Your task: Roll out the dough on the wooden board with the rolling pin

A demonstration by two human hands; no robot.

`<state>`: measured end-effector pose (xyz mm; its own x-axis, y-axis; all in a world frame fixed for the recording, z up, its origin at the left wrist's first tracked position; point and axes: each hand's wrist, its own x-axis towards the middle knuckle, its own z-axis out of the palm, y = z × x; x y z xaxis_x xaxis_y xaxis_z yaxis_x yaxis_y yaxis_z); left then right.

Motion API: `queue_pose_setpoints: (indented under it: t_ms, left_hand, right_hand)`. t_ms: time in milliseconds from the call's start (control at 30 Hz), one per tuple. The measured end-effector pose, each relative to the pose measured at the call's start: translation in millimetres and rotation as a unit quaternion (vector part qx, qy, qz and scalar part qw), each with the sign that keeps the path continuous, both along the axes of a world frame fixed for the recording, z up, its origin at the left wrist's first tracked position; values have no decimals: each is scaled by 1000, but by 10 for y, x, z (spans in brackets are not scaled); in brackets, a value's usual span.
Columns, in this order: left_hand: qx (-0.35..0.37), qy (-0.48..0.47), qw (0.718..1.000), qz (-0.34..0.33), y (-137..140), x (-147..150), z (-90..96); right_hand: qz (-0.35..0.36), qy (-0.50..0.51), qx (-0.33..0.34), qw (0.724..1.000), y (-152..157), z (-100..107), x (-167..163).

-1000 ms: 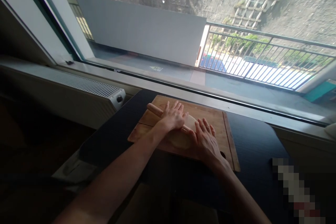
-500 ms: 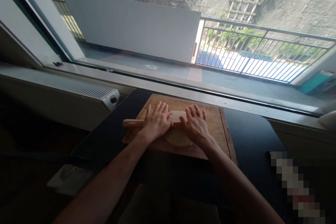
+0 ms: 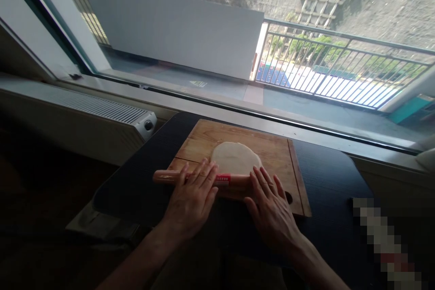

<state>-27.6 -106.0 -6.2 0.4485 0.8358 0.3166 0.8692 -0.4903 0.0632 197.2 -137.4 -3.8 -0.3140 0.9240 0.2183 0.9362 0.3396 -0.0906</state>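
Note:
A wooden rolling pin (image 3: 222,179) with a red label lies crosswise over the near part of a wooden cutting board (image 3: 278,154). My left hand (image 3: 192,197) rests flat on the pin left of the label, fingers stretched out, and the pin's rounded end juts out past it. To the right of the label, my right hand (image 3: 272,204) also lies over the pin with straight fingers, hiding its right end. Just beyond the pin is a flat, roundish sheet of pale dough (image 3: 236,157); its near edge meets the pin and the right fingertips.
The board sits on a dark table (image 3: 326,176) with rounded corners. A window sill (image 3: 244,120) runs behind it, and a white radiator (image 3: 129,115) stands at the left. A blurred-out object (image 3: 380,240) lies at the table's right. Outside are a balcony and railing.
Both hands and the rolling pin have moved toward me, from over the middle of the dough to its near edge. More of the dough now shows.

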Motion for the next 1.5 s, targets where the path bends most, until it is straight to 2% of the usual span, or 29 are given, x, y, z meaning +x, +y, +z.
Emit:
queue_pose_setpoints:
  t_ms: [67,133,267,333,367,433,600,667,700,767,967,1067,1133,1233,1300,1367,1433,1500]
  left_hand:
    - [26,-4,999,26,29,-99,-53]
    - [50,-12,997,64,141,-141,-70]
    - [65,-22,990,124,369,-77,26]
    - [55,-22,990,127,389,-39,86]
    - [50,-23,991,123,367,-30,104]
    - [41,-26,993,105,268,-33,110]
    - [26,-47,997,57,-69,-77,-13]
    - [28,-56,997,49,-135,-83,-69]
    - [31,-59,997,49,-142,-82,-90]
    - [39,-56,996,58,-109,-71,-109]
    - [61,-19,992,107,146,-58,-14]
    - [59,-10,990,126,172,-109,24]
    - [55,-14,991,125,114,-167,23]
    - [50,-27,993,105,-36,-270,-11]
    - [41,-31,995,89,-128,-330,-36]
    - [30,-32,996,82,-182,-366,-48]
    - [26,-33,995,88,-196,-374,-41]
    - [28,-33,995,95,-178,-362,-17]
  right_hand:
    - [-7,3,-6,1000,124,37,-33]
    - [-27,12,-11,1000,447,96,-111]
    - [-59,22,-44,997,1249,218,-329]
    - [-59,19,-56,996,1449,246,-390]
    - [-56,17,-55,997,1456,244,-390]
    - [-42,14,-42,998,1279,207,-321]
    - [1,-8,-6,1000,315,78,3]
    - [10,-21,-5,1000,100,79,49]
    - [9,-26,-9,1000,86,91,38]
    - [0,-29,-19,999,259,126,-49]
    - [-12,0,-26,1000,1550,255,-575]
    - [-14,15,-40,999,1832,297,-706]
    - [-8,15,-29,999,1712,284,-655]
    - [26,-1,2,1000,1206,207,-423]
    - [51,-14,-7,999,846,150,-253]
    - [59,-20,-15,998,634,114,-149]
    - [48,-23,-9,999,651,106,-154]
    - [25,-23,4,999,890,126,-277]
